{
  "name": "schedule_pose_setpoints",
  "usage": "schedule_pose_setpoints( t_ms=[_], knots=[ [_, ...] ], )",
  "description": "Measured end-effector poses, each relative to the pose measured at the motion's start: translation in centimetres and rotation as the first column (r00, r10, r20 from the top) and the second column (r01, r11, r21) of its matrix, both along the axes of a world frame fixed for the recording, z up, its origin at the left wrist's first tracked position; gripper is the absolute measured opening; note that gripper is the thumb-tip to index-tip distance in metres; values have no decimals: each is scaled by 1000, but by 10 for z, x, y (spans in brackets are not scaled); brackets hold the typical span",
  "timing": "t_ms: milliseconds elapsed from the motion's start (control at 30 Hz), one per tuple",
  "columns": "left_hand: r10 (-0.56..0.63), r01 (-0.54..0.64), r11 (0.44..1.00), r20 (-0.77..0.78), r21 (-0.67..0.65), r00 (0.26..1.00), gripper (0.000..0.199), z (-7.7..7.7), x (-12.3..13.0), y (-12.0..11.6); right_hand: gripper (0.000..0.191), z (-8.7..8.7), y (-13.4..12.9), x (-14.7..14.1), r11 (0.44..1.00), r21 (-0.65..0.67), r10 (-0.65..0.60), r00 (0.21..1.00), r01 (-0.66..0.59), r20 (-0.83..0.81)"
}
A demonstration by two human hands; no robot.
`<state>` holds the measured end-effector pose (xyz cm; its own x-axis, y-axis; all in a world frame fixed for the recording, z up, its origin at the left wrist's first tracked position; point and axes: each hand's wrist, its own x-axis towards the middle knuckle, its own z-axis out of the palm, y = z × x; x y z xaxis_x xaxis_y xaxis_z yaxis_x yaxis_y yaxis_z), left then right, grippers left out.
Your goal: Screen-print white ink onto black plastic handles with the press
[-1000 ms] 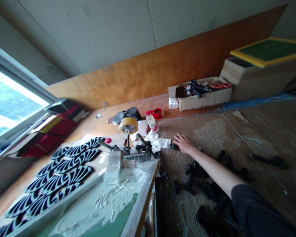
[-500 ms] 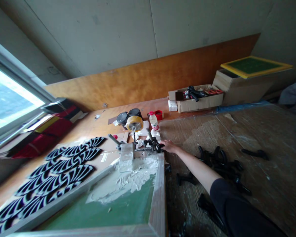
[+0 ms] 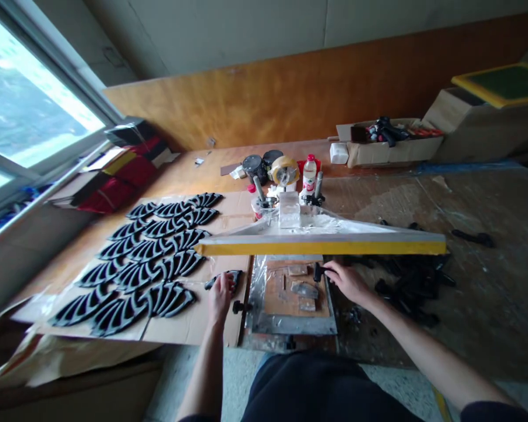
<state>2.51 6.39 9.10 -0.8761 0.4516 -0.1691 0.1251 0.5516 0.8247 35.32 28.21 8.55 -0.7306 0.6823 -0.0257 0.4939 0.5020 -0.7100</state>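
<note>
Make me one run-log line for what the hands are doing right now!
left hand: touching dark elongated piece over cardboard | right hand: gripping black handle-like piece at base plate | screen frame: tilted up

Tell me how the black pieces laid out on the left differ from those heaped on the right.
The laid-out pieces form neat fan shapes, while the heaped pieces lie jumbled at mixed angles. The laid-out pieces rest on cardboard; the heaped pieces lie on the wooden table. Both groups are black.
</note>
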Motion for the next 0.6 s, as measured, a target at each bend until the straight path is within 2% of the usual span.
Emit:
schedule_pose_setpoints(
  t_ms=[67, 133, 233, 300, 433, 533, 600],
  knots=[
    [-87, 82, 990, 41, 117, 995, 78, 11, 4, 16, 26, 3, -29, -26, 970, 177, 168, 986, -165, -3],
    [-176, 161, 960, 47, 230, 983, 71, 26, 9, 31, 31, 5, -47, -50, 893, 352, 271, 960, -280, 77],
    [-267, 251, 911, 4, 327, 964, 64, 54, 14, 46, 31, 7, -56, -73, 792, 513, 260, 942, -333, 210],
    [-293, 283, 885, -30, 371, 956, 62, 75, 16, 53, 28, 6, -57, -79, 776, 542, 230, 945, -322, 232],
    [-309, 297, 803, -65, 516, 949, 56, 116, 18, 66, 34, 4, -59, -88, 806, 524, 246, 961, -276, 129],
    [-347, 303, 717, -56, 628, 936, 53, 141, 27, 80, 58, -1, -68, -95, 781, 500, 375, 921, -375, 105],
    [-381, 321, 698, -47, 641, 923, 53, 152, 35, 86, 58, -4, -75, -94, 756, 438, 489, 864, -487, 116]
  ],
)
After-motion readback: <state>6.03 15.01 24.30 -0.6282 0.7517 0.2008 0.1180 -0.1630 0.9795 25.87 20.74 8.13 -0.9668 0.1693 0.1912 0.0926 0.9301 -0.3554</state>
